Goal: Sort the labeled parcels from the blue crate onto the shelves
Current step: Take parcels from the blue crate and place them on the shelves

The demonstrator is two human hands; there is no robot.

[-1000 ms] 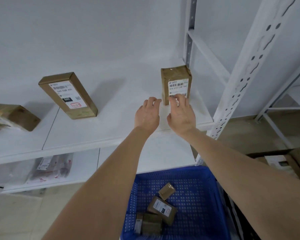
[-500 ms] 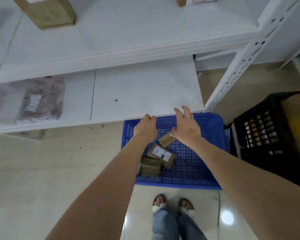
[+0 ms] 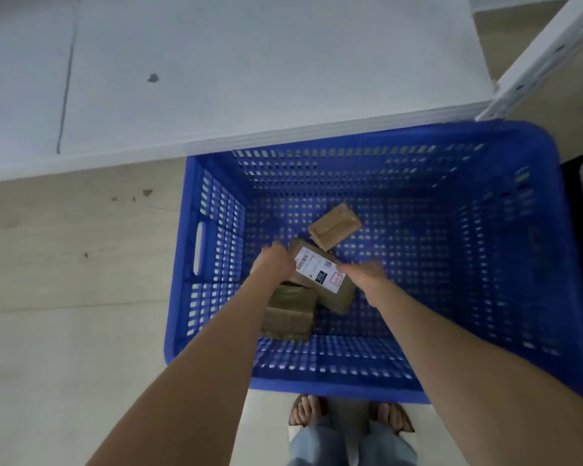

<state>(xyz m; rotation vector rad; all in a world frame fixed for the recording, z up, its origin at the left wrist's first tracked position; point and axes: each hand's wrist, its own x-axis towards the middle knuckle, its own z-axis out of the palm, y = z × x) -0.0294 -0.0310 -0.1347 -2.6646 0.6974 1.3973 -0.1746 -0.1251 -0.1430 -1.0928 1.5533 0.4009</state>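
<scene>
Head view looks straight down into the blue crate (image 3: 505, 250). It is a big plastic box full of little holes, and it sits on the floor (image 3: 81, 264). Three brown parcels lie near the middle of its bottom.

The labeled parcel (image 3: 320, 275) is a flat brown box with a white sticker on top. The sticker has black print and a small red mark.

The left hand (image 3: 272, 264) is at the left end of this parcel and the right hand (image 3: 364, 274) is at its right side. Both hands are blurry. I cannot tell if the fingers are holding the parcel or only touching it.

A small parcel (image 3: 335, 225) lies just behind it, plain side up. A dark parcel (image 3: 290, 314) lies in front, partly under the left arm. The labeled parcel leans on top of both.

A white shelf (image 3: 216, 79) sticks out above the far edge of the crate. A shelf post (image 3: 546, 52) goes up at the right. The person's feet (image 3: 303, 412) in sandals stand close to the near wall.

The labeled parcel's long side runs from the far left to the near right. Its sticker faces up.
</scene>
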